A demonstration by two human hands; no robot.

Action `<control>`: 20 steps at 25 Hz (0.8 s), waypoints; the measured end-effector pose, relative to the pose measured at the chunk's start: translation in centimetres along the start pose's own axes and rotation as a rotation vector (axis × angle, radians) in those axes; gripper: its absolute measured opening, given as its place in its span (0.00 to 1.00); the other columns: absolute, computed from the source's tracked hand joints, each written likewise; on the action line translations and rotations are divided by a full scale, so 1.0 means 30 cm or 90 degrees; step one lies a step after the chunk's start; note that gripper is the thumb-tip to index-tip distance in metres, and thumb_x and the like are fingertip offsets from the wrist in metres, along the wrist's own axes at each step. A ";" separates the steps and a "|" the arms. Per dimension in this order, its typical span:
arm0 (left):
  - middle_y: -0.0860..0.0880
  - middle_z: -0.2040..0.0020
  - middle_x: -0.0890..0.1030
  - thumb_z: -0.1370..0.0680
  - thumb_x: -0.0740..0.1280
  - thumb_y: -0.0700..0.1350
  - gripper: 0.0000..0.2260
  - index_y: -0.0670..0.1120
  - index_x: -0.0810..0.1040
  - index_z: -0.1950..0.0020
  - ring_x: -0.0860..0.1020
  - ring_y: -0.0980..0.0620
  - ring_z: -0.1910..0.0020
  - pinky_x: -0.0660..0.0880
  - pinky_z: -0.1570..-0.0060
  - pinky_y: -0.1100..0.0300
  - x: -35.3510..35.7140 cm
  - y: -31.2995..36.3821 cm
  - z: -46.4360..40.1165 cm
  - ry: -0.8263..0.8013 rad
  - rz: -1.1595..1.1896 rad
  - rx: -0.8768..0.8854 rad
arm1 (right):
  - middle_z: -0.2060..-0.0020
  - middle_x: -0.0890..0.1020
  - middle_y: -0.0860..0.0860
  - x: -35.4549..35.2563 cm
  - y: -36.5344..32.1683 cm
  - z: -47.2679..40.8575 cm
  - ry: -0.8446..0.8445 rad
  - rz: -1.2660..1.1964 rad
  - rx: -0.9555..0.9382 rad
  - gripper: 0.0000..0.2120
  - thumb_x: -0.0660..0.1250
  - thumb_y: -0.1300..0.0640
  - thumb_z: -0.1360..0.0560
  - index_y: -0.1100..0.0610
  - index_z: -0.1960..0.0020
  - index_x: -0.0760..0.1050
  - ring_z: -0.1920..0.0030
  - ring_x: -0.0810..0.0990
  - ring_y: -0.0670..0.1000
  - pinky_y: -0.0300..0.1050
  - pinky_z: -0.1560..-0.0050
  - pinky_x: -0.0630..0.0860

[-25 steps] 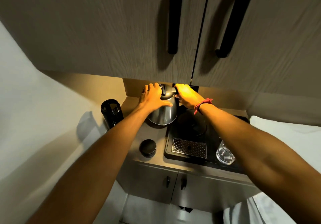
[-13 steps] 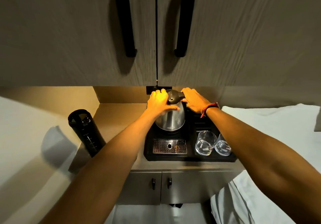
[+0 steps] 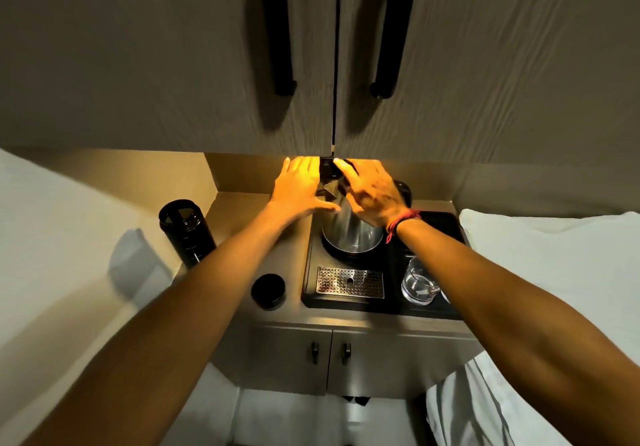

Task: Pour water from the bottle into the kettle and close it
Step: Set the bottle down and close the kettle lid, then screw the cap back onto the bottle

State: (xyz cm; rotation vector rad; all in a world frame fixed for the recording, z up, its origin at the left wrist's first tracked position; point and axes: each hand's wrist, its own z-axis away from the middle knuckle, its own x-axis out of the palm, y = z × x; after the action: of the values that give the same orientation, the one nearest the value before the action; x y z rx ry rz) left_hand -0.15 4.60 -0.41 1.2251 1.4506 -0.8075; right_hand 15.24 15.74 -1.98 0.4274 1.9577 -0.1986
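Note:
A steel kettle point(image 3: 351, 234) stands on the black tray point(image 3: 429, 308) under the wall cupboard. My left hand point(image 3: 298, 189) cups the kettle's upper left side, thumb across the steel body and fingers pointing up. My right hand point(image 3: 370, 192) lies flat over the black lid point(image 3: 329, 177), fingers spread, with the kettle's handle point(image 3: 403, 189) showing just right of it. The black bottle point(image 3: 188, 231) stands upright and uncapped at the counter's left. Its round black cap point(image 3: 268, 291) lies on the counter between bottle and tray.
A metal drip grate point(image 3: 349, 283) sits in the tray's front, with a clear glass point(image 3: 417, 284) to its right. Cupboard doors with long black handles point(image 3: 282, 30) hang low over the counter. White bedding point(image 3: 554, 255) borders the right side, and a pale wall the left.
My right hand has left the kettle's handle and moved over the lid. My left hand has slid higher on the kettle. My view has shifted, so the bottle cap shows again.

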 end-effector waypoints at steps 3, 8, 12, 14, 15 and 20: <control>0.39 0.26 0.68 0.30 0.74 0.60 0.45 0.39 0.59 0.23 0.63 0.41 0.25 0.53 0.23 0.44 -0.061 -0.118 0.068 0.013 -0.104 -0.074 | 0.32 0.74 0.60 0.055 -0.132 -0.062 -0.112 -0.015 -0.027 0.25 0.59 0.54 0.26 0.61 0.30 0.71 0.33 0.73 0.60 0.53 0.31 0.70; 0.38 0.24 0.64 0.27 0.66 0.66 0.45 0.40 0.55 0.21 0.62 0.38 0.25 0.54 0.24 0.41 -0.156 -0.330 0.285 0.029 -0.168 -0.230 | 0.31 0.67 0.58 0.164 -0.421 -0.097 -0.476 -0.053 -0.114 0.34 0.65 0.42 0.26 0.53 0.25 0.62 0.32 0.69 0.61 0.57 0.35 0.72; 0.40 0.24 0.65 0.31 0.71 0.68 0.48 0.43 0.57 0.22 0.65 0.39 0.26 0.65 0.29 0.42 -0.157 -0.423 0.465 0.080 0.024 -0.387 | 0.30 0.66 0.56 0.267 -0.602 -0.053 -0.650 -0.086 -0.150 0.38 0.71 0.42 0.30 0.47 0.24 0.60 0.31 0.69 0.61 0.59 0.33 0.72; 0.41 0.22 0.62 0.35 0.76 0.66 0.53 0.44 0.54 0.21 0.64 0.40 0.25 0.68 0.31 0.43 -0.142 -0.456 0.531 0.088 0.186 -0.465 | 0.31 0.67 0.55 0.299 -0.646 -0.013 -0.646 -0.057 -0.192 0.38 0.73 0.45 0.30 0.46 0.25 0.61 0.31 0.70 0.61 0.59 0.34 0.74; 0.42 0.23 0.63 0.36 0.78 0.64 0.54 0.45 0.53 0.21 0.65 0.40 0.26 0.69 0.32 0.45 -0.134 -0.474 0.559 0.086 0.241 -0.492 | 0.32 0.68 0.55 0.312 -0.659 -0.005 -0.635 -0.051 -0.202 0.37 0.73 0.48 0.30 0.46 0.25 0.62 0.32 0.71 0.61 0.58 0.35 0.75; 0.43 0.32 0.74 0.36 0.82 0.53 0.44 0.44 0.63 0.27 0.74 0.42 0.34 0.73 0.41 0.53 -0.075 -0.527 0.616 0.070 0.319 -0.520 | 0.39 0.72 0.58 0.225 -0.633 -0.134 -0.476 -0.177 -0.112 0.32 0.72 0.49 0.30 0.53 0.29 0.67 0.39 0.75 0.59 0.49 0.40 0.77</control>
State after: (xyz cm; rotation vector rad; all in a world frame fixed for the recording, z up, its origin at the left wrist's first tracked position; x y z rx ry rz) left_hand -10.29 -17.19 -4.66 0.9181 1.2700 0.1995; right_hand 2.08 0.94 -7.49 -0.0477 1.2705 -0.3091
